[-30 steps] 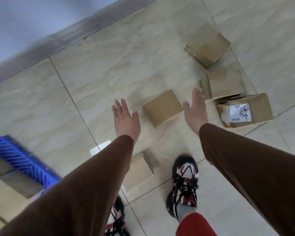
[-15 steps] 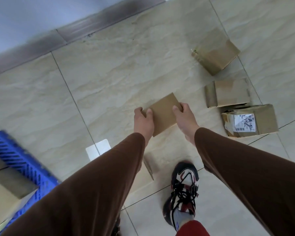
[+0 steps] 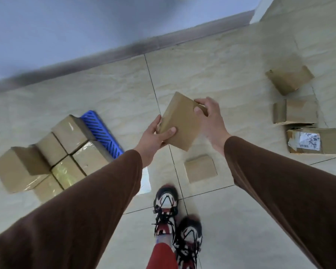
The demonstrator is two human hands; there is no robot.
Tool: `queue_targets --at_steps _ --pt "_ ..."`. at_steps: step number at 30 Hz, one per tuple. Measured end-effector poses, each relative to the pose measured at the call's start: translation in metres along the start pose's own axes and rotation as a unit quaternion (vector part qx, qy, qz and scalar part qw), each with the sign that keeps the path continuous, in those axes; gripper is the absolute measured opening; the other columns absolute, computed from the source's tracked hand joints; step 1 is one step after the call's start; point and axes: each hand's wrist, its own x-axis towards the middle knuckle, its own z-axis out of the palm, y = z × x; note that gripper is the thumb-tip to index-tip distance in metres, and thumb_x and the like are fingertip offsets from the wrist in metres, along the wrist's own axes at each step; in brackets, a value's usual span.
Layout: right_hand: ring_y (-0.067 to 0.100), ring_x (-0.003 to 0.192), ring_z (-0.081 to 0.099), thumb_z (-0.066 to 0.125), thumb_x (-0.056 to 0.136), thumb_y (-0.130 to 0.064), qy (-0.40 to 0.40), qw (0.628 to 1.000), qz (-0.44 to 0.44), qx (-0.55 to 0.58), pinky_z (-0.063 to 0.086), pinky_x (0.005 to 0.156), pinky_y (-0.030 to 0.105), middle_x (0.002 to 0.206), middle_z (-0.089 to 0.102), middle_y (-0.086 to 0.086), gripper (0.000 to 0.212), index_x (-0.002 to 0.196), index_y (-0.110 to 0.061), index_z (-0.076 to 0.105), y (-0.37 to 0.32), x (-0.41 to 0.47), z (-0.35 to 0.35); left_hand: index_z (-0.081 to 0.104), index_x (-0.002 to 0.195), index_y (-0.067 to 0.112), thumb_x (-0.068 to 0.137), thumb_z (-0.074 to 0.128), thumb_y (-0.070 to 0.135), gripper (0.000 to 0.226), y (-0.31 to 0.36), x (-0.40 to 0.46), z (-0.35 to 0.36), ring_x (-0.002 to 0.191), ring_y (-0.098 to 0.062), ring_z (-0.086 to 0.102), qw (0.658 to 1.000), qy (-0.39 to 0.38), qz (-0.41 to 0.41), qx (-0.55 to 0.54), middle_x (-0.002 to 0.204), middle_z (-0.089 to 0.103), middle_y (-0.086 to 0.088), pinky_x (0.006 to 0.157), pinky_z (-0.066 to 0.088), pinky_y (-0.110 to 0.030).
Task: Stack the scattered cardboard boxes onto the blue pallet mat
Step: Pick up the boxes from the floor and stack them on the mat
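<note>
Boxes already stacked (image 3: 52,152) crowd the blue pallet mat (image 3: 102,131) at about nine o'clock, leaving only a strip of its ribbed surface bare along the far edge. Toward centre, the left hand (image 3: 153,135) pinches the near corner of a small cardboard box (image 3: 180,121), thumb on its top face, while the right hand (image 3: 209,117) curls its fingers over the far corner. Held off the floor and tilted, the box looks plain, brown, flat and squarish, with clean edges and no label. A slip seems the main risk: both grips sit on corners only, so a quick swing toward nine o'clock could twist it loose. Setting it down on the uneven stack may also topple a neighbour. A further small box (image 3: 201,168) lies on the tiles at five o'clock, and three scattered boxes (image 3: 299,111) wait at three o'clock, the nearest with a torn label.
</note>
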Motion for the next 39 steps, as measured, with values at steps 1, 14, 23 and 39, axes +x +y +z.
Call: queue_targets --at_steps 1,14,23,39 --pt "0.012 0.142 0.035 0.05 0.104 -0.021 -0.016 1.0 -0.01 -0.005 0.031 0.119 0.032 0.154 0.031 -0.001 0.028 0.13 -0.025 0.059 -0.008 -0.006 0.015 0.033 0.156 0.029 0.084 0.081 0.019 0.088 -0.004 -0.009 -0.017 0.114 -0.011 0.066 1.0 0.008 0.004 -0.015 0.145 0.051 0.002 0.083 0.058 -0.022" --pt "0.007 0.116 0.061 0.068 0.095 -0.038 -0.236 0.954 0.164 0.082 0.046 0.09 0.028 0.141 0.059 -0.004 0.068 0.155 -0.03 0.036 -0.036 -0.129 0.232 0.059 0.136 0.017 0.095 0.067 0.038 0.046 -0.071 -0.123 -0.208 0.091 -0.013 0.065 0.961 0.124 0.037 -0.245 0.103 0.068 0.003 0.097 0.054 -0.031" --pt "0.004 0.095 0.074 0.073 0.092 -0.024 -0.253 0.945 0.17 0.119 0.054 0.072 0.017 0.128 0.071 -0.002 0.046 0.136 -0.023 0.059 -0.058 -0.142 0.384 0.049 0.146 0.012 0.09 0.073 0.039 0.067 -0.104 -0.14 -0.337 0.095 -0.017 0.065 0.932 0.163 0.028 -0.323 0.103 0.069 0.003 0.09 0.055 -0.027" --pt "0.006 0.104 0.072 0.079 0.088 -0.034 -0.312 0.938 0.153 0.014 0.057 0.093 0.027 0.126 0.07 -0.002 0.067 0.144 -0.016 0.048 -0.036 -0.046 0.51 0.064 0.132 0.009 0.091 0.072 0.038 0.051 -0.121 -0.051 -0.396 0.108 -0.02 0.063 0.845 0.217 0.008 -0.489 0.113 0.07 0.0 0.108 0.049 -0.036"
